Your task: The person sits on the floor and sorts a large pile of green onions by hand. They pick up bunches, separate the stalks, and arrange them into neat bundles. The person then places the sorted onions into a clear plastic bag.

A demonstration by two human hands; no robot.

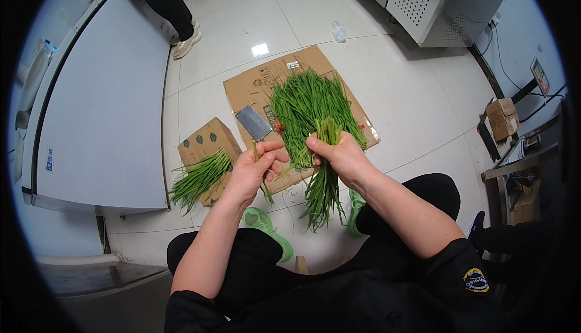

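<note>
My right hand (pixel 338 151) grips a bunch of garlic chives (pixel 324 188), pale stem ends up and green leaves hanging down. To its left, my left hand (pixel 258 165) pinches a thin chive stalk (pixel 267 192) between thumb and fingers. Beyond my hands a large heap of chives (pixel 313 101) lies on a flattened cardboard sheet (pixel 252 70). A cleaver (pixel 254 122) rests on the cardboard left of the heap, with something red at its handle. A smaller pile of chives (pixel 204 176) lies on a cardboard box (pixel 213 138) at the left.
A white chest freezer (pixel 100 101) stands at the left, a person (pixel 165 4) beside its far end. A crumpled clear plastic bag (pixel 338 31) lies on the tiled floor. A metal cabinet (pixel 413 6) is at the far right. Another person's shoe (pixel 475 228) shows at the right.
</note>
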